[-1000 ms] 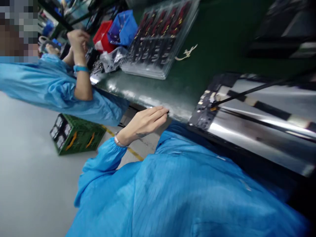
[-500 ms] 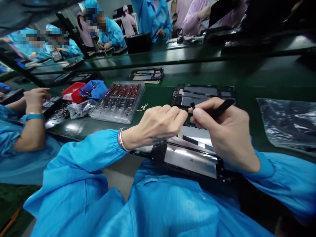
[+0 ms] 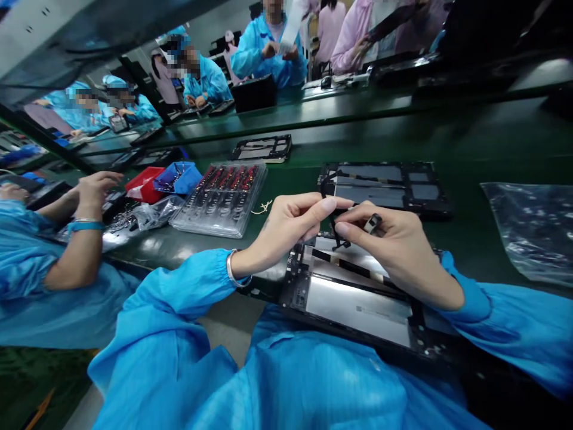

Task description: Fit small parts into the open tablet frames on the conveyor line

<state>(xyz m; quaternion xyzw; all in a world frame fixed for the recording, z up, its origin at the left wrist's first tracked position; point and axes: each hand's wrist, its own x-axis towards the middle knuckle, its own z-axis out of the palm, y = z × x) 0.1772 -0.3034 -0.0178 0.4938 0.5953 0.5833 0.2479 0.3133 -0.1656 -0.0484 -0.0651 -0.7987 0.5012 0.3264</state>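
I can see the person's left hand (image 3: 286,230) and right hand (image 3: 396,248) pinching one thin, black, flexible strip (image 3: 335,234), above a flat, rectangular, black-and-silver device (image 3: 358,307).

Left hand (image 3: 290,230) and right hand (image 3: 398,248) pinching a black thin strip (image 3: 333,232), opened device (image 3: 358,304) below, clear tray (image 3: 219,200) on green table (image 3: 465,245).

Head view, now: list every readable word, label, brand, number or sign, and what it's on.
None can be read.
Silver panel of the near device: small faint mark, too small to read.
Black strip in the left hand and right hand: no legible lettering.
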